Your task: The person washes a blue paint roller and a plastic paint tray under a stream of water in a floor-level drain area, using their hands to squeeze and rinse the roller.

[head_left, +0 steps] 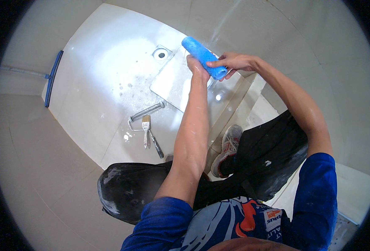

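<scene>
A bright blue paint roller sleeve (198,52) is held at a slant over the wet floor, its open end toward the lower right. My left hand (196,67) grips it from the near side, with most of the fingers hidden behind it. My right hand (234,62) pinches the lower right end, thumb on top and fingers underneath. On the floor to the left lies a bare roller frame (146,112) with a dark handle. A paintbrush (146,129) with pale bristles and a white-stained handle rests across it.
A round floor drain (161,54) sits beyond my hands, beside a pale square floor panel (168,85). A blue squeegee (53,79) on a pole stands at the far left. A low ledge (231,106) runs by my shoe (231,144). Tiled walls surround the floor.
</scene>
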Available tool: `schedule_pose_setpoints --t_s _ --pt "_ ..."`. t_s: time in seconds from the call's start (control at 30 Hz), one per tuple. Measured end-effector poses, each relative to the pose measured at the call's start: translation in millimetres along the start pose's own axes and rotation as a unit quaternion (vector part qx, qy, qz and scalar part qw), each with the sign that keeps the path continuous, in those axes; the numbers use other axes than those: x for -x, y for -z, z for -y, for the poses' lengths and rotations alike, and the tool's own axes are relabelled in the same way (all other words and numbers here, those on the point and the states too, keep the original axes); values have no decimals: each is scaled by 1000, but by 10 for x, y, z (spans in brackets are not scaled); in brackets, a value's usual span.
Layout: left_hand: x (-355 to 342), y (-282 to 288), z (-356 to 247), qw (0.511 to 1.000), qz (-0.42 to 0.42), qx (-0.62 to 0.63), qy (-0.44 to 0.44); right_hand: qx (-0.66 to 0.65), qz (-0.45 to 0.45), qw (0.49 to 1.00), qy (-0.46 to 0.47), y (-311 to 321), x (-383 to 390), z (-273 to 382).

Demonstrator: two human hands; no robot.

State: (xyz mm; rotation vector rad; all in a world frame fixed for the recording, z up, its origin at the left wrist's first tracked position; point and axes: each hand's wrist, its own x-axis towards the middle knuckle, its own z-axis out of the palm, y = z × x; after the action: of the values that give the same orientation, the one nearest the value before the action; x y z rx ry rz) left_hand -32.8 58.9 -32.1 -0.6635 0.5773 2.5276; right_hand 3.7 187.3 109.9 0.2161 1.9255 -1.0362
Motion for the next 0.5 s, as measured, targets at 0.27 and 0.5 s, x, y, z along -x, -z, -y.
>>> schedule_pose_setpoints --t_s 0.27,0.5 --pt "-7 76 -39 995 26 98 13 15 11 1000 8 -11 41 6" --pt "99 73 -311 984 65 168 12 -86 60 994 18 -106 161 43"
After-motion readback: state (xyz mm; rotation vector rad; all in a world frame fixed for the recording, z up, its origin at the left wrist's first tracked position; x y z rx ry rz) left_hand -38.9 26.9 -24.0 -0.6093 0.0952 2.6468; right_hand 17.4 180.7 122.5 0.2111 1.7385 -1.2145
